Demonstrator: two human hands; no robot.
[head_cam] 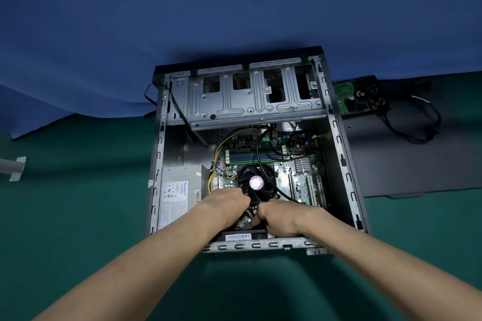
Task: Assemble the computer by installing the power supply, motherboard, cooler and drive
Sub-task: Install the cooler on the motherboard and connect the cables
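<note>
An open computer case [341, 153] lies on its side on a green table. Inside, the grey power supply [180, 190] sits at the lower left and the green motherboard [294, 164] fills the right. The black cooler [257, 185] with a purple hub sticker sits on the board. My left hand [227, 203] and my right hand [279, 216] are both inside the case at the cooler's near edge, fingers curled in close to each other. What the fingers hold is hidden. The drive [357, 97] lies outside the case at the upper right, circuit board up.
An empty metal drive cage [250, 96] spans the far end of the case. A dark side panel [407, 151] lies right of the case with a looped black cable [417, 122] on it. A blue cloth backdrop [208, 7] hangs behind. A grey bracket [13, 168] sits at far left.
</note>
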